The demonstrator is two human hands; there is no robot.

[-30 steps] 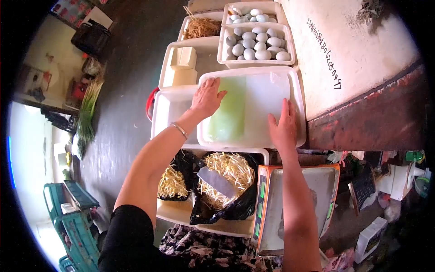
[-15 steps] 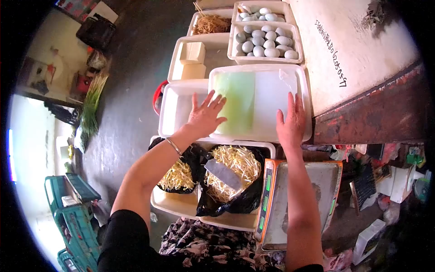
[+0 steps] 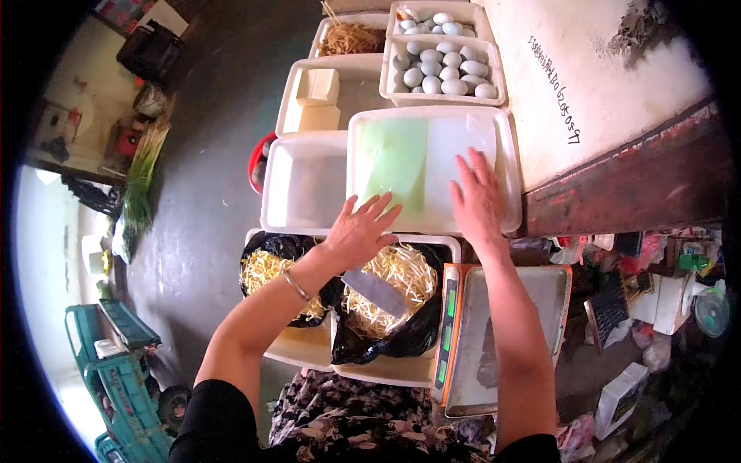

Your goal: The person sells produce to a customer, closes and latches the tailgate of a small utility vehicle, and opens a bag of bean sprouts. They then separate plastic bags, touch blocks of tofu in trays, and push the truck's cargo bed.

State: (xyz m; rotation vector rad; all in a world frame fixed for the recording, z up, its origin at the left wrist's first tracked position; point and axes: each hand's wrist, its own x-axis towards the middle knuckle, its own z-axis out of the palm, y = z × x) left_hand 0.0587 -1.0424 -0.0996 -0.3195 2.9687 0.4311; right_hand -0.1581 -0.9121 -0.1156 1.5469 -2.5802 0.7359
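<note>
My left hand [image 3: 360,233] is open, fingers spread, above the near edge of a shallow white tray [image 3: 511,166]. My right hand [image 3: 477,194] is also open, its fingers stretched over the right part of that tray. In the tray, a pale green slab [image 3: 390,158] lies beside a whitish area [image 3: 451,143]; a thin clear sheet seems to cover part of it. Bean sprouts [image 3: 409,270] fill a black plastic bag just below my left hand. A flat grey blade-like piece [image 3: 375,292] rests on them, its far end near my left wrist.
A white bin [image 3: 305,181] adjoins the tray. Farther off are pale blocks [image 3: 318,87], bluish eggs [image 3: 451,69] and brown strands [image 3: 351,37] in bins. An orange-edged scale [image 3: 455,339] stands under my right forearm. More bean sprouts [image 3: 266,270] are at left; a teal three-wheeler [image 3: 127,386] is beyond.
My left hand has moved toward me and right, from the tray's left side to its near edge. My right hand has shifted slightly left. The whole view has shifted a little.
</note>
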